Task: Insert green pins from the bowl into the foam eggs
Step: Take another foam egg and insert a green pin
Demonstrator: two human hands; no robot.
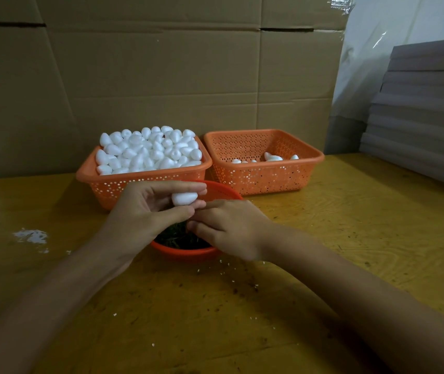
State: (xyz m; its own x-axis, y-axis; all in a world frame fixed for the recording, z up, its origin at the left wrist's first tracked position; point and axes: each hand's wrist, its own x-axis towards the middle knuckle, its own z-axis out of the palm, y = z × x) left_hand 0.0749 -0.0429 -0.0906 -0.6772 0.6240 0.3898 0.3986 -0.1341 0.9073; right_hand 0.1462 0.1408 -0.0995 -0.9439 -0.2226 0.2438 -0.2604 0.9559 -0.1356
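Note:
My left hand (145, 209) holds a white foam egg (184, 198) between its fingers and thumb, just above the round orange bowl (185, 252). Dark green pins (177, 237) fill that bowl. My right hand (229, 228) hovers over the bowl with curled fingers, its fingertips close to the egg and the left thumb. Whether it pinches a pin is hidden. An orange basket (112, 182) behind the bowl is heaped with white foam eggs (150, 149).
A second orange basket (266, 176) at the back right holds a few foam eggs (272, 157). Cardboard sheets (161, 76) stand behind the baskets, grey boards (420, 117) are stacked at the right. White crumbs (30, 236) lie on the yellow wooden table (350, 225).

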